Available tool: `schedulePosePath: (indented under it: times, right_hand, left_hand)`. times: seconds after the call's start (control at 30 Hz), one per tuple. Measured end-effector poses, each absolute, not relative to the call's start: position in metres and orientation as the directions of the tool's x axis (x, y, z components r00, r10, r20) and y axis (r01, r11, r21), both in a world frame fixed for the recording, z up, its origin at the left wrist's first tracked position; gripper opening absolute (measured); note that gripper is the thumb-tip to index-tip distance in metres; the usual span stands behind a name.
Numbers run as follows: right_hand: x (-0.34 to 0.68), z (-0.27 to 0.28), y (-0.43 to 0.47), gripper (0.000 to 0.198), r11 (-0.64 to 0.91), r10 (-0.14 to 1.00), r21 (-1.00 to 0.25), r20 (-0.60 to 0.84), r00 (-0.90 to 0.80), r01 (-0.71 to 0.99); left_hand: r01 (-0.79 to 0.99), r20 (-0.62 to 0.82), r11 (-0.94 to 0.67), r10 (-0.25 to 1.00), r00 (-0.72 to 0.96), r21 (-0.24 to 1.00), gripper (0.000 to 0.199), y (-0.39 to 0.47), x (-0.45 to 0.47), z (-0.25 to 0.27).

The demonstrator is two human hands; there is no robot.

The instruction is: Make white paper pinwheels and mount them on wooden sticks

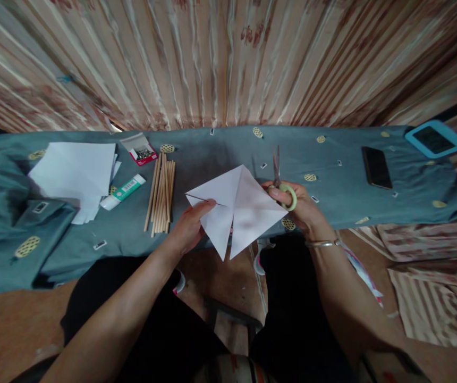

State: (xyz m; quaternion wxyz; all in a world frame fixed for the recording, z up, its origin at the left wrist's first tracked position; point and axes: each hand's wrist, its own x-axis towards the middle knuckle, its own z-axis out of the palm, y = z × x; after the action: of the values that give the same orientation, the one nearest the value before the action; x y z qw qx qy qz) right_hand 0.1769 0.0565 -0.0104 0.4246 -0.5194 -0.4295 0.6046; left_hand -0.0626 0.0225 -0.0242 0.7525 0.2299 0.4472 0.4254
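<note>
A square of white paper is held up over the table's near edge, turned so its corners point outward. Slits run inward from its left and bottom corners, and a crease crosses it. My left hand pinches the paper's left side, thumb on top. My right hand is closed round scissors with pale green handles, their blades pointing away from me. The paper's right corner reaches the fingers of that hand; whether they grip it too I cannot tell.
On the green cloth to the left lie wooden sticks, a glue stick, a small box of pins and stacked white paper. At right are a phone and a blue-framed tablet. A curtain hangs behind.
</note>
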Motion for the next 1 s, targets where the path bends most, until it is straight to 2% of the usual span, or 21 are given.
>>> schedulePosePath:
  times: [0.17,0.27,0.47,0.57,0.73,0.8,1.0]
  right_hand:
    - [0.175,-0.010,0.056,0.042,-0.365,0.924,-0.930,-0.356,-0.141,-0.042]
    - [0.171,-0.015,0.056,0.039,-0.385,0.916,-0.921,-0.373,-0.151,-0.062]
    - [0.152,-0.027,0.062,0.033,-0.330,0.927,-0.908,-0.363,0.092,-0.259]
    - [0.146,-0.032,0.065,0.032,-0.286,0.921,-0.896,-0.355,0.160,-0.341]
    - [0.147,-0.038,0.070,0.031,-0.268,0.910,-0.871,-0.369,0.187,-0.413]
    - [0.148,-0.040,0.071,0.032,-0.278,0.911,-0.860,-0.377,0.167,-0.428]
    - [0.131,-0.048,0.063,0.036,-0.245,0.930,-0.892,-0.327,0.169,-0.380]
  left_hand:
    - [-0.399,-0.463,0.502,0.864,0.198,0.767,0.023,0.023,-0.063,-0.029]
    - [-0.437,-0.447,0.499,0.866,0.225,0.748,0.030,0.026,-0.065,-0.028]
    - [-0.606,-0.355,0.483,0.876,0.327,0.632,0.065,0.033,-0.069,-0.018]
    - [-0.636,-0.346,0.478,0.878,0.331,0.605,0.071,0.031,-0.067,-0.017]
    - [-0.708,-0.408,0.487,0.863,0.300,0.511,0.068,0.020,-0.062,-0.017]
    - [-0.736,-0.391,0.461,0.875,0.285,0.496,0.060,0.014,-0.061,-0.015]
    - [-0.679,-0.331,0.406,0.911,0.247,0.611,0.038,0.004,-0.045,-0.018]
